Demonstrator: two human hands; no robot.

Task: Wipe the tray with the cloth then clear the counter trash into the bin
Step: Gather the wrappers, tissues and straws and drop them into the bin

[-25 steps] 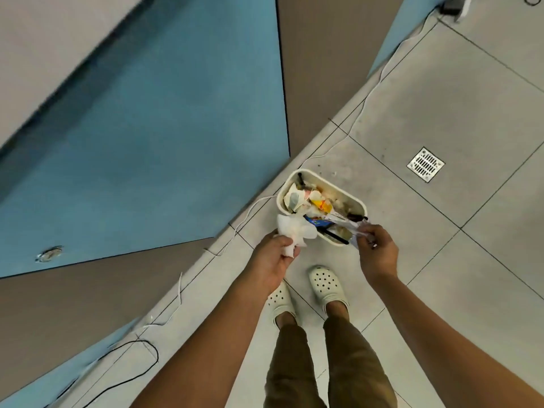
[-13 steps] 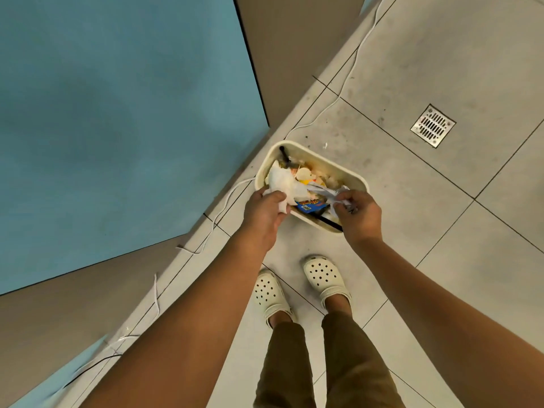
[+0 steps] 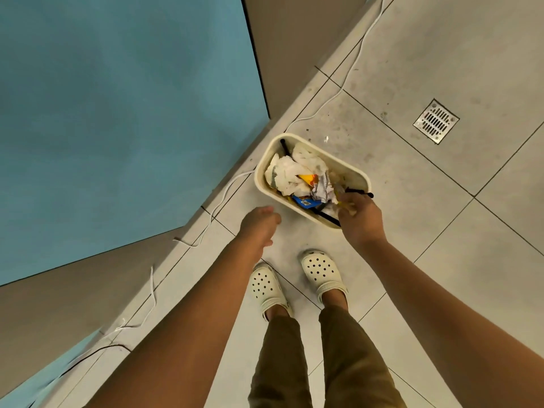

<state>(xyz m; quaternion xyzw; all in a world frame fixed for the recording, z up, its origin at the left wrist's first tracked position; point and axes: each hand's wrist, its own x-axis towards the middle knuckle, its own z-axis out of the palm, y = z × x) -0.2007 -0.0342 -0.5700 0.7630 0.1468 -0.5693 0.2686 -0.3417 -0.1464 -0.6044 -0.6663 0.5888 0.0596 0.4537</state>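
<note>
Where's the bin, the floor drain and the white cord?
bin (image 3: 357, 171): head view, far rim.
floor drain (image 3: 436, 121): head view, middle of the metal grate.
white cord (image 3: 332, 99): head view, stretch along the floor tiles.

A cream oval plastic bin (image 3: 357, 172) stands on the pale grey tiled floor (image 3: 441, 216) beside a blue wall panel (image 3: 117, 113). It holds crumpled white tissue (image 3: 290, 173), a yellow wrapper (image 3: 309, 178) and a blue packet (image 3: 304, 202). The right hand (image 3: 360, 214) reaches over the bin's near rim among the trash, fingers curled. The left hand (image 3: 259, 223) hangs beside the bin, holding nothing. Cream perforated clogs (image 3: 322, 270) stand below. A square metal drain grate (image 3: 436, 121) lies well apart.
</note>
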